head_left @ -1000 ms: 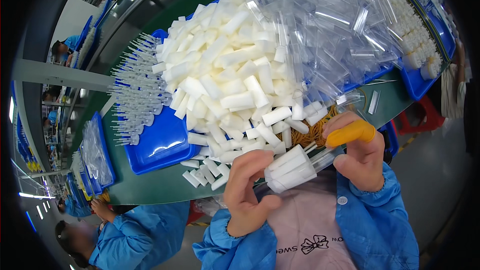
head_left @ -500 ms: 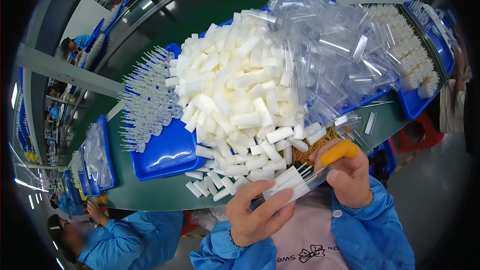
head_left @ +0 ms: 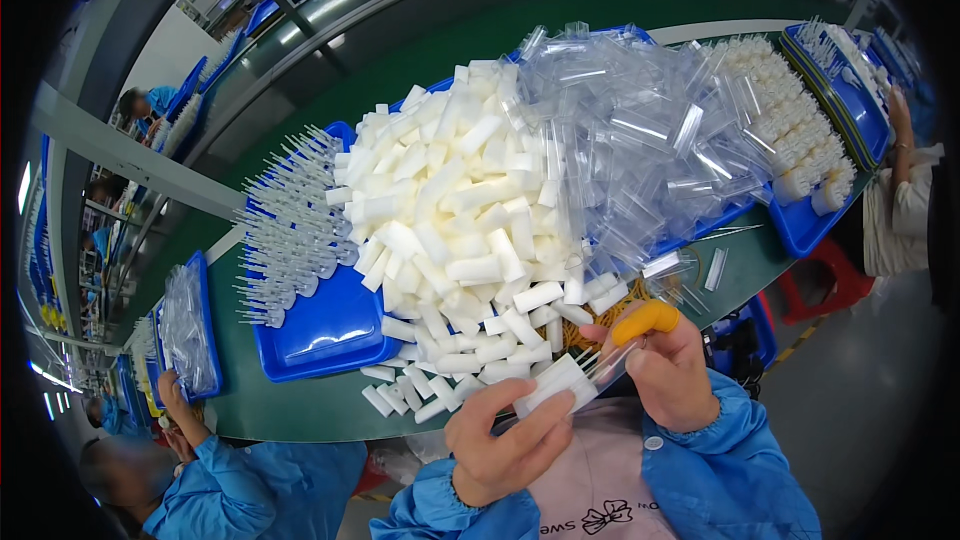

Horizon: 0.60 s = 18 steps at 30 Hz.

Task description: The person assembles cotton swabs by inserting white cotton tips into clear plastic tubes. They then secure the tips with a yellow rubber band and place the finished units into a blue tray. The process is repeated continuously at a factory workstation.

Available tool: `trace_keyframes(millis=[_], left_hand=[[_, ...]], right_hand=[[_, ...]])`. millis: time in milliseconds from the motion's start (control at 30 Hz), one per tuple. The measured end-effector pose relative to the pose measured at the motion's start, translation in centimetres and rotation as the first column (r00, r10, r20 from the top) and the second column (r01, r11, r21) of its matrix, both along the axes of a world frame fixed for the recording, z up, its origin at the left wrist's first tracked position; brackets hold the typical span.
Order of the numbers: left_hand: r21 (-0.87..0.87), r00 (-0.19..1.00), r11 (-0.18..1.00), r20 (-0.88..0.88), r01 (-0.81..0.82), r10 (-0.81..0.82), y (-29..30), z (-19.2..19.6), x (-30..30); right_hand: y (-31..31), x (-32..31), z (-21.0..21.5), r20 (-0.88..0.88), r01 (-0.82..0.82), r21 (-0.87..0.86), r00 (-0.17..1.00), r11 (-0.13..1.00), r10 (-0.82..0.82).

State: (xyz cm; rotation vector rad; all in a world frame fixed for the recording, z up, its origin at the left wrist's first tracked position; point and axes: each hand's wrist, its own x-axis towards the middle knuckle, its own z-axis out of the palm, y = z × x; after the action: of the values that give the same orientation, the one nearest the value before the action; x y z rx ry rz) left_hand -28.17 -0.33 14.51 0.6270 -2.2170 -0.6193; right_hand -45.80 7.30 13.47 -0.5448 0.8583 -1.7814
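Close to my body, my left hand (head_left: pixel 512 440) grips white foam pieces (head_left: pixel 562 386) lying side by side, its thumb and fingers closed around their lower side. Thin pale rods (head_left: pixel 588 360) stick out from the far end of the foam. My right hand (head_left: pixel 668 368), with an orange finger cot (head_left: pixel 645 321) on one finger, pinches a narrow clear plastic piece (head_left: pixel 615 364) beside the rods. Whether that piece touches the foam is hard to make out. Just beyond both hands spreads a large heap of white foam cylinders (head_left: pixel 455 200).
Clear plastic sleeves (head_left: pixel 650 130) are heaped right of the foam. A blue tray (head_left: pixel 325 335) with rows of white-stemmed parts (head_left: pixel 290 230) stands left. Yellow rubber bands (head_left: pixel 640 292) and tweezers (head_left: pixel 728 232) lie nearby. Co-workers (head_left: pixel 240 490) sit at left; another person's arm (head_left: pixel 900 140) shows at right.
The whole view has shifted slightly, so the table stands lower in the picture. My right hand has tilted a little, and the clear piece between the hands looks narrower. Both hands keep their hold.
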Motion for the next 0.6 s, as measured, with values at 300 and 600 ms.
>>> trace_keyframes(millis=[300, 600], left_hand=[[0.028, 1.000, 0.999, 0.000, -0.015, 0.015, -0.13, 0.70, -0.46], [0.047, 0.998, 0.999, -0.058, -0.002, 0.005, 0.13, 0.32, -0.55]], right_hand=[[0.21, 0.08, -0.36, 0.006, 0.024, 0.011, 1.000, 1.000, -0.024], [0.13, 0.16, 0.18, 0.032, 0.056, -0.024, 0.998, 0.998, -0.056]])
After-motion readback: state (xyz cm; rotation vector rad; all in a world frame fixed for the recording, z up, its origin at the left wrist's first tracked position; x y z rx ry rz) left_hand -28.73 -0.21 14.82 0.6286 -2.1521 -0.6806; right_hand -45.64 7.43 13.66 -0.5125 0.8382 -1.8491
